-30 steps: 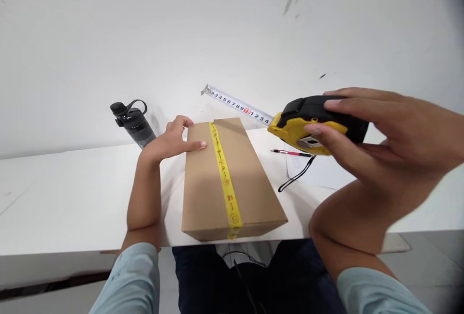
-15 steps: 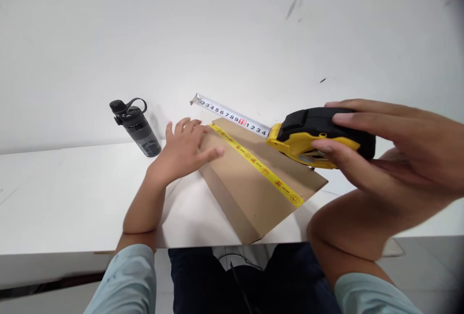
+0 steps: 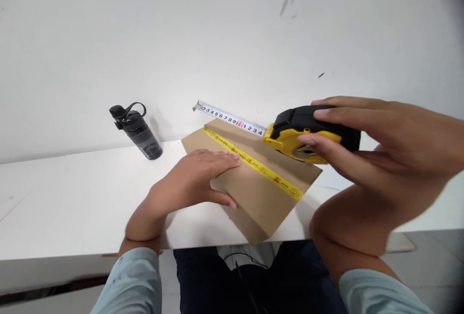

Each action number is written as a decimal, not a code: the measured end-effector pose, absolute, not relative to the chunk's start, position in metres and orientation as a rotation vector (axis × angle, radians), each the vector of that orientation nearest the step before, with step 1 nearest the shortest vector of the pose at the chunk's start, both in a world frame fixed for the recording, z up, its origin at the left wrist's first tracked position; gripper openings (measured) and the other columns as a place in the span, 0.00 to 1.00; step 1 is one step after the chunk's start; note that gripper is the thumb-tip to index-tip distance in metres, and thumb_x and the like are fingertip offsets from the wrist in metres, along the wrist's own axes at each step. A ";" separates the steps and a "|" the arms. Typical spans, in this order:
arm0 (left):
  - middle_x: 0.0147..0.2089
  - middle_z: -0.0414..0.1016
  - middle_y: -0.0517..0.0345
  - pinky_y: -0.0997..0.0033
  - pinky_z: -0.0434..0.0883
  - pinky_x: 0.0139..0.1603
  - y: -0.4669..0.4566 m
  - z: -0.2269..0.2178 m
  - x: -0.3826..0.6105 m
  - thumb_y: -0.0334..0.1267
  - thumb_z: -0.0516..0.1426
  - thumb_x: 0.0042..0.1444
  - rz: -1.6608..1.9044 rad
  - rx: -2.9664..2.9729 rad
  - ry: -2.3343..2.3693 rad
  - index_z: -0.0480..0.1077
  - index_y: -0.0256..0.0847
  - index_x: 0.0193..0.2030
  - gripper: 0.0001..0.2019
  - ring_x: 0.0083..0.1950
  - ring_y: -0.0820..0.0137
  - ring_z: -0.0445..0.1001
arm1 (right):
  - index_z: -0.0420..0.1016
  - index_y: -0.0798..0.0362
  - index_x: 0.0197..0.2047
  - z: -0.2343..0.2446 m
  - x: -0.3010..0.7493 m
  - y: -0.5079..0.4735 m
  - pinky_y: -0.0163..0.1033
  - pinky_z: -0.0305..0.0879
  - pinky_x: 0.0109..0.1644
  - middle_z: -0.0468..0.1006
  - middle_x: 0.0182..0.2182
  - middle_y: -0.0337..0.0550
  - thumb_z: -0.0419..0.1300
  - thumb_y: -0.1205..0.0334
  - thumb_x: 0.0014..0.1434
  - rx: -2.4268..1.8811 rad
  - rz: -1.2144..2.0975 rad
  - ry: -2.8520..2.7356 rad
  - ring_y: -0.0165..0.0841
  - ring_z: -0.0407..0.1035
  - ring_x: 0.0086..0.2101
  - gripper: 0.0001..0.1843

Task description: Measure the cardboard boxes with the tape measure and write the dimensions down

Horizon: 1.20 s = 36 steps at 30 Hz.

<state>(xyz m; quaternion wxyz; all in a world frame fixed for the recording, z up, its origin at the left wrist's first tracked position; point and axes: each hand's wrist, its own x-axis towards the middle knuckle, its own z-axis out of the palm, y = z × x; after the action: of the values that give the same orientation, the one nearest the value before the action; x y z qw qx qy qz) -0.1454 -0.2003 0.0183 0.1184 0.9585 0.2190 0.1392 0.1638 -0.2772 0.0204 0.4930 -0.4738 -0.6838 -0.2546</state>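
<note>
My right hand (image 3: 362, 130) is closed around a yellow and black tape measure (image 3: 308, 135), held above the right part of a cardboard box (image 3: 250, 183). Out of its case sticks a short length of silver blade (image 3: 232, 120), pointing left over the box's far side, with its hook end in the air. Yellow printed tape (image 3: 270, 174) runs across the top of the box. My left hand (image 3: 195, 176) lies over the box's left part, fingers stretched out on the top and thumb apart near the front edge.
A dark bottle (image 3: 139, 133) with a loop cap stands on the white table (image 3: 72, 198) to the left, by the white wall (image 3: 181, 38). The table's front edge runs just above my lap.
My left hand has moved right and nearer me, from the box's far left corner onto its top. The tape measure has shifted slightly left; its blade shows about the same length.
</note>
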 end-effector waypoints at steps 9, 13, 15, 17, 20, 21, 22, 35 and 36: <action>0.67 0.81 0.33 0.41 0.77 0.58 -0.227 -0.009 -0.098 0.68 0.58 0.69 0.624 3.022 1.242 0.78 0.39 0.65 0.35 0.67 0.38 0.80 | 0.84 0.35 0.52 0.030 0.156 -0.278 0.47 0.82 0.37 0.89 0.46 0.35 0.71 0.61 0.66 -0.959 -0.644 -1.761 0.43 0.86 0.41 0.13; 0.54 0.89 0.48 0.53 0.81 0.53 -0.231 -0.001 -0.109 0.60 0.55 0.75 0.868 3.005 0.861 0.79 0.46 0.57 0.22 0.53 0.54 0.87 | 0.85 0.35 0.48 0.030 0.156 -0.272 0.44 0.83 0.37 0.89 0.47 0.31 0.72 0.63 0.65 -0.824 -0.596 -1.819 0.39 0.86 0.40 0.12; 0.46 0.90 0.54 0.59 0.81 0.46 -0.233 0.010 -0.124 0.57 0.54 0.76 1.124 2.905 0.802 0.79 0.48 0.54 0.19 0.46 0.61 0.88 | 0.84 0.36 0.47 0.030 0.156 -0.269 0.42 0.84 0.37 0.89 0.47 0.30 0.72 0.63 0.65 -0.741 -0.572 -1.839 0.37 0.86 0.41 0.11; 0.45 0.90 0.55 0.60 0.81 0.48 -0.231 0.021 -0.140 0.56 0.54 0.77 1.358 2.787 0.932 0.79 0.48 0.54 0.18 0.46 0.62 0.87 | 0.84 0.36 0.47 0.029 0.156 -0.264 0.41 0.86 0.40 0.89 0.47 0.29 0.71 0.65 0.66 -0.724 -0.506 -1.848 0.36 0.86 0.44 0.12; 0.55 0.87 0.51 0.55 0.78 0.61 -0.212 0.036 -0.158 0.64 0.49 0.76 1.349 2.620 1.226 0.79 0.46 0.58 0.28 0.57 0.58 0.84 | 0.87 0.34 0.47 0.027 0.152 -0.254 0.44 0.87 0.44 0.87 0.50 0.31 0.71 0.66 0.65 -0.676 -0.376 -1.859 0.37 0.85 0.45 0.14; 0.60 0.86 0.50 0.53 0.76 0.65 -0.202 0.039 -0.162 0.67 0.44 0.76 1.264 2.568 1.270 0.79 0.46 0.59 0.33 0.62 0.57 0.81 | 0.87 0.34 0.48 0.027 0.150 -0.251 0.45 0.87 0.45 0.87 0.52 0.33 0.71 0.65 0.65 -0.673 -0.330 -1.872 0.37 0.85 0.44 0.14; 0.63 0.84 0.49 0.52 0.74 0.70 -0.191 0.041 -0.165 0.68 0.37 0.77 1.206 2.498 1.294 0.79 0.45 0.61 0.38 0.67 0.56 0.79 | 0.88 0.34 0.49 0.026 0.148 -0.247 0.46 0.87 0.45 0.86 0.54 0.35 0.71 0.64 0.65 -0.667 -0.292 -1.889 0.37 0.85 0.44 0.13; 0.78 0.69 0.51 0.49 0.62 0.81 -0.131 0.030 -0.166 0.60 0.46 0.76 0.518 2.435 1.317 0.74 0.47 0.68 0.29 0.78 0.54 0.67 | 0.88 0.41 0.53 0.029 0.136 -0.237 0.48 0.85 0.53 0.85 0.58 0.43 0.64 0.55 0.71 -0.955 -0.097 -1.985 0.42 0.83 0.52 0.12; 0.78 0.69 0.52 0.50 0.63 0.81 -0.131 0.030 -0.166 0.61 0.46 0.76 0.504 2.432 1.319 0.74 0.47 0.68 0.29 0.78 0.53 0.67 | 0.87 0.41 0.55 0.029 0.134 -0.238 0.49 0.85 0.55 0.85 0.57 0.42 0.63 0.53 0.72 -0.982 -0.076 -1.995 0.43 0.83 0.53 0.14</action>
<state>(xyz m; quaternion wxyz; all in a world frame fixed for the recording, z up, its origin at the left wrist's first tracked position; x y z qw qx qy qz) -0.1657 -0.1310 0.0301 0.1642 0.8531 0.4626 0.1768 0.1343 -0.2377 0.0289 0.4425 -0.3957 -0.8041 -0.0307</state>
